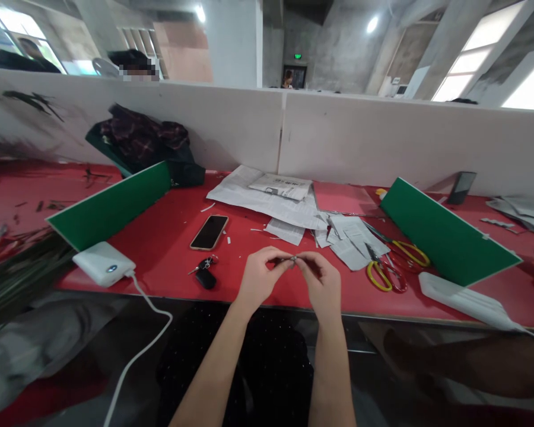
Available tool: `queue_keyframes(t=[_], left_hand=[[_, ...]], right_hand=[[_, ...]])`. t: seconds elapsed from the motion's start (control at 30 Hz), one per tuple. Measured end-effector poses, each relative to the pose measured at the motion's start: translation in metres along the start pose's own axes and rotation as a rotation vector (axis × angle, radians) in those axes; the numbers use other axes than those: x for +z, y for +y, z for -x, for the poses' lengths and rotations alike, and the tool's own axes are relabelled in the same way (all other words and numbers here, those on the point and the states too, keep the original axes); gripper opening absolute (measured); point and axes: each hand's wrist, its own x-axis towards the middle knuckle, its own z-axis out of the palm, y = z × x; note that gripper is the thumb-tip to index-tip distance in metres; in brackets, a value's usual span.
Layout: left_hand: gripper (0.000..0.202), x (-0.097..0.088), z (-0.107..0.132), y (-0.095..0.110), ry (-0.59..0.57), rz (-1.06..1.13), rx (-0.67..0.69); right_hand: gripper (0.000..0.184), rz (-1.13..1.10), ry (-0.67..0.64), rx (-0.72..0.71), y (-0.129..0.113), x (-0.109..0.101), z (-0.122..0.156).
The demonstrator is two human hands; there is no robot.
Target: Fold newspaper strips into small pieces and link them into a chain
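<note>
My left hand (261, 277) and my right hand (321, 280) meet over the front edge of the red table (169, 237). Both pinch a small thin grey piece (293, 259) between fingertips; I cannot make out what it is. Cut newspaper pieces (347, 237) lie just beyond the hands. Yellow-handled scissors (382, 270) lie to the right of my right hand. A phone (209, 232) and a car key with a fob (204, 274) lie to the left of my left hand.
Folded newspaper sheets (271, 196) lie at the back. Green boards (111, 204) (445, 234) stand at each side. A white power bank (103, 263) with a cable sits front left. A dark bag (146, 142) leans on the white partition (360, 136). Another person's arm (480, 362) reaches in at lower right.
</note>
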Motion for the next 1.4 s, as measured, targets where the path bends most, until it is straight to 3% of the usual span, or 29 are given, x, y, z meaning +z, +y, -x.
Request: queue_keyframes(t=[0.13, 0.27, 0.43, 0.53, 0.63, 0.83, 1.13, 1.27, 1.4], left_hand=[[0.018, 0.002, -0.001, -0.003, -0.029, 0.02, -0.056], [0.024, 0.006, -0.002, -0.008, -0.022, 0.124, -0.112], [0.032, 0.007, -0.005, -0.017, 0.094, 0.28, -0.215], [0.037, 0.005, -0.005, -0.018, 0.127, 0.319, -0.244], [0.036, 0.005, -0.005, -0.016, 0.079, 0.404, -0.283], [0.022, 0.003, -0.004, -0.015, 0.089, 0.375, -0.286], [0.023, -0.009, -0.009, -0.014, 0.109, 0.68, -0.411], [0.023, -0.002, -0.008, -0.015, 0.111, 0.849, -0.504], [0.016, 0.005, -0.006, -0.02, 0.025, 0.986, -0.536]], right_hand=[[0.011, 0.035, 0.063, -0.062, 0.002, 0.001, -0.001], [0.014, -0.091, 0.137, 0.025, 0.009, 0.004, -0.004], [0.026, -0.195, -0.113, 0.186, 0.02, -0.001, -0.006], [0.025, -0.188, -0.09, 0.182, 0.019, -0.001, -0.005], [0.027, -0.184, -0.034, 0.155, 0.016, 0.003, -0.004], [0.045, -0.309, -0.12, 0.217, 0.014, 0.003, 0.0], [0.036, -0.229, -0.071, 0.036, 0.001, 0.011, 0.002], [0.031, -0.214, 0.034, -0.062, -0.008, 0.015, 0.006], [0.028, -0.179, 0.074, -0.111, -0.011, 0.015, 0.008]])
